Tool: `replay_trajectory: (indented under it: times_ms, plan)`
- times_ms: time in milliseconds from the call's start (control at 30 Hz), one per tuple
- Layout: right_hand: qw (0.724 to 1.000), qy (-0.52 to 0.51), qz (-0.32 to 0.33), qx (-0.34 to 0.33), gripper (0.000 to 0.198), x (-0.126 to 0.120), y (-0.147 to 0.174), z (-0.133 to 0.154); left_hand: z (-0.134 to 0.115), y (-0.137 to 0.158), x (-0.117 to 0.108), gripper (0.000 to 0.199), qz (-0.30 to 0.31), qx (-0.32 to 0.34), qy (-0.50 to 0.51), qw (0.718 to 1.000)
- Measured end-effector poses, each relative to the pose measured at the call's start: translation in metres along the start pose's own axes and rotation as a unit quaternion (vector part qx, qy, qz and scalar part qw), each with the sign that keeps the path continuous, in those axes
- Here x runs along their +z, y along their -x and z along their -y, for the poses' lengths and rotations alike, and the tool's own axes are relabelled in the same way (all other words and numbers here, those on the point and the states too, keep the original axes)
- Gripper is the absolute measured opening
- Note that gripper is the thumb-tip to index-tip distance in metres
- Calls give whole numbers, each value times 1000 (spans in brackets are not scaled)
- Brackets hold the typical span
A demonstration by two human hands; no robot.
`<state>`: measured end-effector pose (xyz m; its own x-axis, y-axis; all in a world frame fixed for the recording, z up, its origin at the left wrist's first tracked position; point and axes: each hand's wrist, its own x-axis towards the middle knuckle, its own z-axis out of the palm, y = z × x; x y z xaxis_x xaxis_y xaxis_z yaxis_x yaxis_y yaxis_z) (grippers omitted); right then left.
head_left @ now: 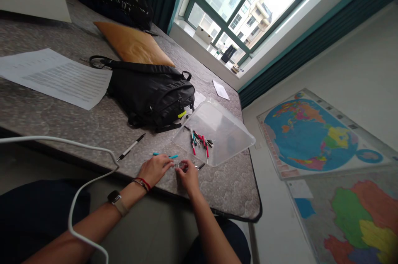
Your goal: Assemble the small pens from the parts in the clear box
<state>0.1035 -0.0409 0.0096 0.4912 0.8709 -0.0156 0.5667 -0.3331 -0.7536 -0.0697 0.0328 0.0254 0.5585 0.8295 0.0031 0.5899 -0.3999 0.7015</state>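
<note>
On the edge of a grey patterned mattress (214,189), both hands work close together. My left hand (155,169) comes in with its fingers bent and fingertips together by some small silvery pieces (178,165), too small to name surely. My right hand (188,176) is closed, thumb and fingers curled at the other side of these pieces; what lies in its fingers is hidden. Just beyond the left fingers rests a teal pen part (160,155). A dark pen part (201,166) lies right of the right hand. Red, black and teal pens (199,141) lie in a clear plastic box (234,147).
A black backpack (152,96) sits behind the box, with a padded brown envelope (137,46) beyond. To the left are a printed sheet (59,77) and a white-and-black pen (132,147). A white cable (74,201) crosses above my left forearm. Maps (311,135) hang on the right wall.
</note>
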Motion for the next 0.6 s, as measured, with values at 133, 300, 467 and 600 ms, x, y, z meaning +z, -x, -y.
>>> replay_trajectory:
  times_ms: [133, 300, 467, 600]
  plan:
    - [1000, 1, 8, -20, 15, 6, -8, 4, -2, 0, 1, 34, 12, 9, 10, 1000]
    - [993, -89, 52, 58, 8, 6, -10, 11, -1, -2, -1, 31, 5, 3, 22, 1000]
    - [913, -366, 64, 169, 35, 2, 7, 27, 1, -3, 0, 27, 2, 5, 22, 1000]
    - [920, -361, 38, 147, 36, 1, 16, 35, 2, -2, 1, 27, -1, -3, 11, 1000]
